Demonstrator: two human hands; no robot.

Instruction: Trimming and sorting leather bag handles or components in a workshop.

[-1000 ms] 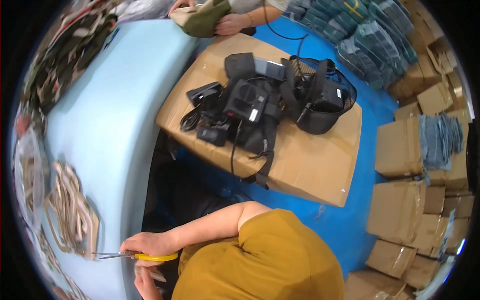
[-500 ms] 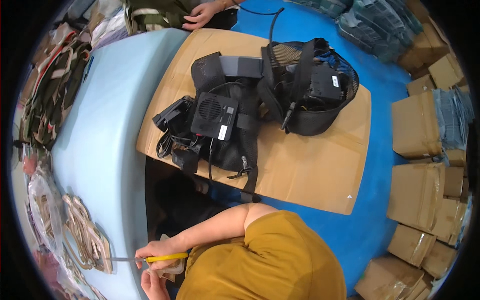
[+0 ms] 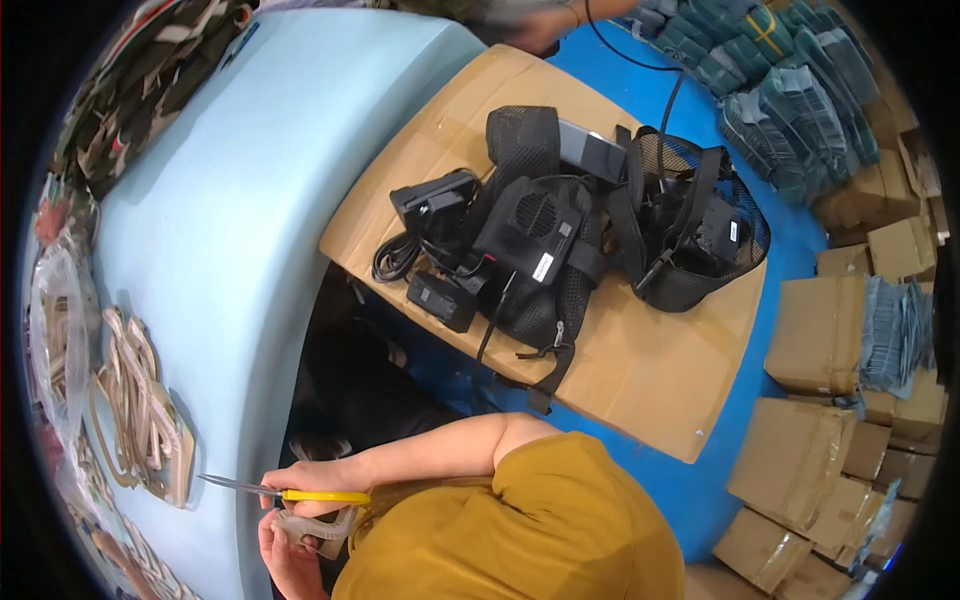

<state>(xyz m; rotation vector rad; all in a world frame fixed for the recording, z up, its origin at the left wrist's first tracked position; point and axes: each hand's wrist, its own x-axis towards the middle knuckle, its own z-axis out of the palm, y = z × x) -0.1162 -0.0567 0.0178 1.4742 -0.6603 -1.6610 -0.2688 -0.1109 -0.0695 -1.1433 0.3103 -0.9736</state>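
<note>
Here's the cloth piece (image 3: 298,527), beige and pale, curved along one side, sitting low by the table's edge, just in front of my shirt. My left hand (image 3: 285,563) has it pinched, fingers closed on the fabric. Right above, my right hand (image 3: 315,477) is curled around the scissors (image 3: 325,496): smooth yellow handles, slim metal blades pointing left over the padded-looking, pale blue table (image 3: 200,250), clear of the cloth. And on that smooth top, a loose heap of beige strips (image 3: 150,430), bent and looped, beside a crinkly clear plastic bag (image 3: 60,330). Farther up, rumpled camouflage cloth (image 3: 150,100). Across from me, a broad cardboard box (image 3: 650,375) carries a black device with a round grille (image 3: 530,225) and a netted black mesh bag (image 3: 690,270). At the top, a co-worker's blurred hand (image 3: 545,28); to the right, taped cartons (image 3: 790,460), stacked unevenly.
</note>
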